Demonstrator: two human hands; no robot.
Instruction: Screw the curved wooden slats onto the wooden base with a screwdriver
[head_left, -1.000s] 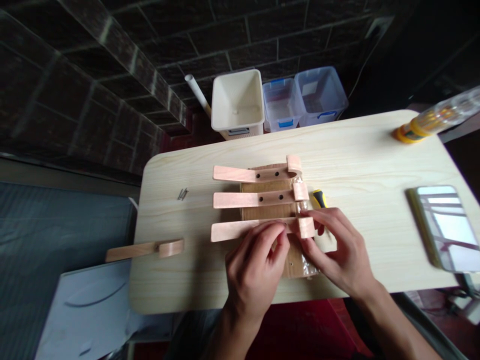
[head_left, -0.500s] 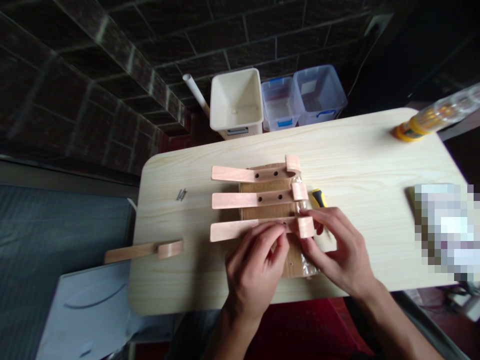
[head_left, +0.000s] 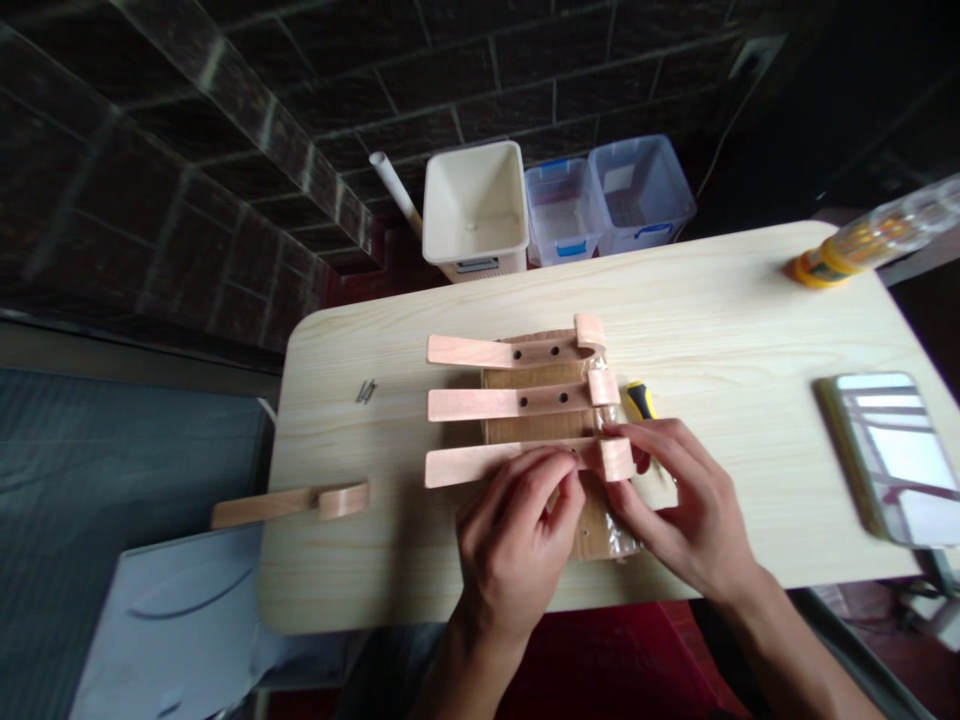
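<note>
Three pale wooden hooks lie side by side across a brown cardboard piece (head_left: 536, 429) with clear tape along its right edge. The far hook (head_left: 476, 352) and the middle hook (head_left: 476, 404) each show two dark holes. My left hand (head_left: 517, 530) is closed in a pinch over the nearest wooden hook (head_left: 472, 466), by a hole; anything between the fingertips is too small to make out. My right hand (head_left: 690, 505) grips that hook's curved end between thumb and fingers. Just beyond it lies a yellow-and-black screwdriver (head_left: 640, 401), partly covered by the hand.
Several screws (head_left: 367, 391) lie on the table (head_left: 720, 330), left of the hooks. Another wooden hook (head_left: 289, 504) overhangs the left edge. At right are a phone-like slab (head_left: 896, 460) and a clear-and-yellow bottle (head_left: 847, 255). Bins (head_left: 476, 200) stand behind the table.
The view has shifted slightly. Both hands keep the same hold on the nearest hook, with only tiny finger movement at the left pinch.
</note>
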